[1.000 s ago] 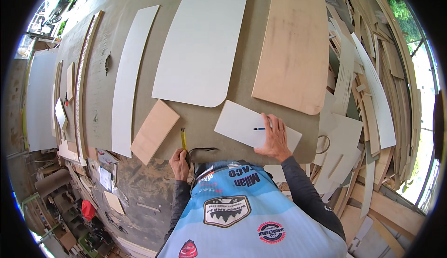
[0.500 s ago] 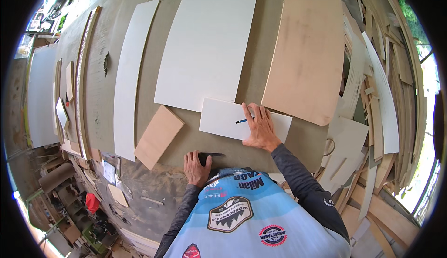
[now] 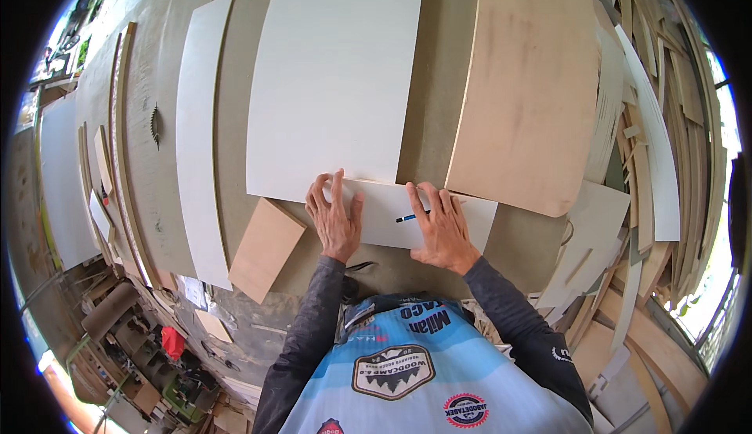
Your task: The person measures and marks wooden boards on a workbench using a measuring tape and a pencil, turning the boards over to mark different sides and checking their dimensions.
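Observation:
A small white rectangular board (image 3: 384, 234) lies across the near end of the large white panel (image 3: 333, 81), its far edge along that panel's end. My left hand (image 3: 337, 221) grips the board's left part, fingers bent over the far edge. On its right part is my right hand (image 3: 445, 230), fingers curled at the far edge, with a blue-and-black pencil (image 3: 405, 218) poking out leftward from under them. A dark thin tool (image 3: 360, 266) rests at the table's near edge beside my left forearm. Left of my left hand lies a tan wood block (image 3: 266, 250).
A wide tan panel (image 3: 521, 81) lies to the right, a narrow white strip (image 3: 202, 136) to the left. Farther left are a toothed dark piece (image 3: 155, 126) and long wooden strips (image 3: 121, 144). Stacked offcuts (image 3: 681, 121) line the right side; shelves with a red item (image 3: 173, 343) stand lower left.
My left hand has left the dark tool at the near edge and moved up onto the small board's left part. My right hand stays on the board with the pencil. The view has shifted slightly.

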Tool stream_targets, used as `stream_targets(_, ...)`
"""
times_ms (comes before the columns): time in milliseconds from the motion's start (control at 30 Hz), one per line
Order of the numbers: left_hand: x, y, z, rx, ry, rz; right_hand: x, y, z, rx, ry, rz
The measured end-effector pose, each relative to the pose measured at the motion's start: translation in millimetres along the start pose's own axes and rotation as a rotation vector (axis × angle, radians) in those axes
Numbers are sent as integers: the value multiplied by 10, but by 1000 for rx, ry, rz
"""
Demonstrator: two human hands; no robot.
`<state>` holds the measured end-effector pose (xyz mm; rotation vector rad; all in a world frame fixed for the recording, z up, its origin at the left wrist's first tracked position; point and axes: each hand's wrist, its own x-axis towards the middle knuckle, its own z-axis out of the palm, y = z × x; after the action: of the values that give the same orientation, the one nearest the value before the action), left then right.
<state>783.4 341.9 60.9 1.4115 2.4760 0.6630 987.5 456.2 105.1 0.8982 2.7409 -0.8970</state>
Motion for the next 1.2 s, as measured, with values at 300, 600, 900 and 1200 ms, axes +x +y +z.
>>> stream_targets(300,57,-34,85,-2,-12,-17,20,-7,2,60,-49,39)
stream_targets(600,46,-43,63,-11,-39,-6,34,-21,-52,14,-31,1)
stream_targets(900,38,-58,92,1,-25,3,14,-8,-3,38,-25,22)
stream_targets(1200,71,-55,85,15,-29,20,44,10,-15,51,-24,8)
